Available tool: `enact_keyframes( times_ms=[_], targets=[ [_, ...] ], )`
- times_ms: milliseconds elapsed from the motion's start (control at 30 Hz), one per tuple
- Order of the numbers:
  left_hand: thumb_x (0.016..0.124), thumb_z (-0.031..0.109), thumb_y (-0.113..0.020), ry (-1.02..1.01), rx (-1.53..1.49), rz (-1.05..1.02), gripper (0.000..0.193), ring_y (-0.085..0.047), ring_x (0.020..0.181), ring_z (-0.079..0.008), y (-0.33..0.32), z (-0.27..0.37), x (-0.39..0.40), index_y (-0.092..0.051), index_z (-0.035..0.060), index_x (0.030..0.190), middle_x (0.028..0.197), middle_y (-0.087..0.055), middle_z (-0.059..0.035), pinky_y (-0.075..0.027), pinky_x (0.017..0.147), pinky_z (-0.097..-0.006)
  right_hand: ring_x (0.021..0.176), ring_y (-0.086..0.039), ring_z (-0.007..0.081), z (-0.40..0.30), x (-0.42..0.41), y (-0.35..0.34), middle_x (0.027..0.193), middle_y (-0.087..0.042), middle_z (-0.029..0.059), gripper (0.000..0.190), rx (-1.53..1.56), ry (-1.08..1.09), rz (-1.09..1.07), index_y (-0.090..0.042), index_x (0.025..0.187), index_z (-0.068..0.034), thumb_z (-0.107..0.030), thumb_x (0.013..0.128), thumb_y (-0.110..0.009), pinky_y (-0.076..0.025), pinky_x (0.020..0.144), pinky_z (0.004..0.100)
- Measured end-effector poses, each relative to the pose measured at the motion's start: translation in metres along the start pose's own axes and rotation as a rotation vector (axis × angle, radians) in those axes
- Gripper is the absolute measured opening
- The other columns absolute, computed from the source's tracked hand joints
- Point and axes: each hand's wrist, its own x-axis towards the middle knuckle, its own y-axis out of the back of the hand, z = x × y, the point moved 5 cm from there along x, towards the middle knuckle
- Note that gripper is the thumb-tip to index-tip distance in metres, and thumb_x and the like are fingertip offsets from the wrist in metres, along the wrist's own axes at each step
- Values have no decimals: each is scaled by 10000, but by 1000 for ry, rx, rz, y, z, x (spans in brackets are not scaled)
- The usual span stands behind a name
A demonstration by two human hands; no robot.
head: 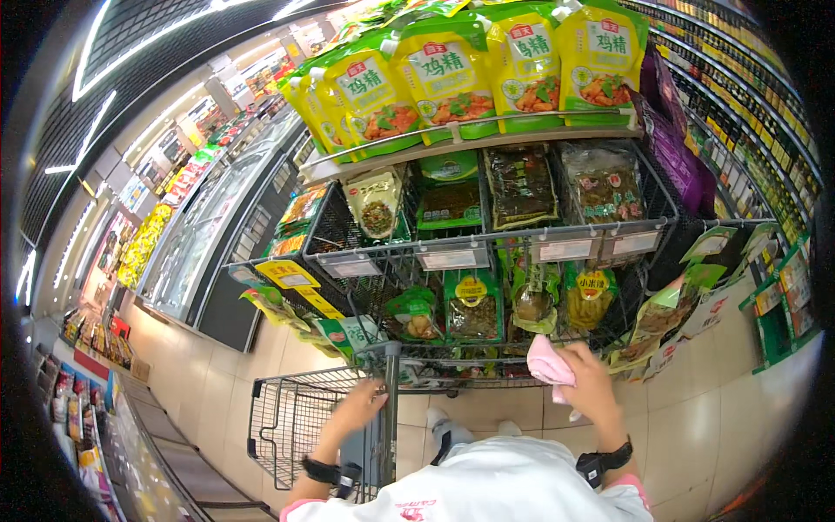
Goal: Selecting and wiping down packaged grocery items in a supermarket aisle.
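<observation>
My right hand (589, 382) grips a folded pink cloth (549, 363) in front of the lower edge of a wire display rack (417, 355). Just behind the cloth hangs a green-edged food packet (535, 303), beside a packet of green peppers (589, 300). My left hand (357, 408) is loosely curled with nothing visible in it. Its fingertips are close to the grey handle (390, 417) of a shopping cart (297, 424); whether they touch it is unclear. Both wrists wear black straps.
Yellow-green seasoning pouches (443, 78) line the rack's top shelf. Packaged foods (522, 186) fill wire compartments below, with price tags along the edge. A freezer case (222, 196) stands left, a low case (156, 450) lower left. Bottle shelves (750, 78) rise at right. Tiled floor (685, 424) lies underneath.
</observation>
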Motion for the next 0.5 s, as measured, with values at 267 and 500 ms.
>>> enact_keyframes(
  times_ms=[267, 500],
  targets=[
    [968, 293, -366, 474, -760, 431, 366, -556, 975, -250, -69, -12, -47, -520, 11, 1144, 1052, -584, -161, -415, 857, -332, 557, -476, 191, -153, 36, 112, 824, -619, 67, 482, -266, 762, 420, -601, 1064, -229, -151, 590, -634, -350, 503, 318],
    [961, 229, -382, 325, -558, 475, 293, -582, 849, -263, -58, -4, -37, -536, 9, 1077, 923, -604, -158, -439, 780, -329, 448, -494, 193, -200, 20, 153, 788, -632, 263, 447, -314, 1204, 389, -265, 1265, -259, -263, 885, -501, -468, 409, 372]
  ],
)
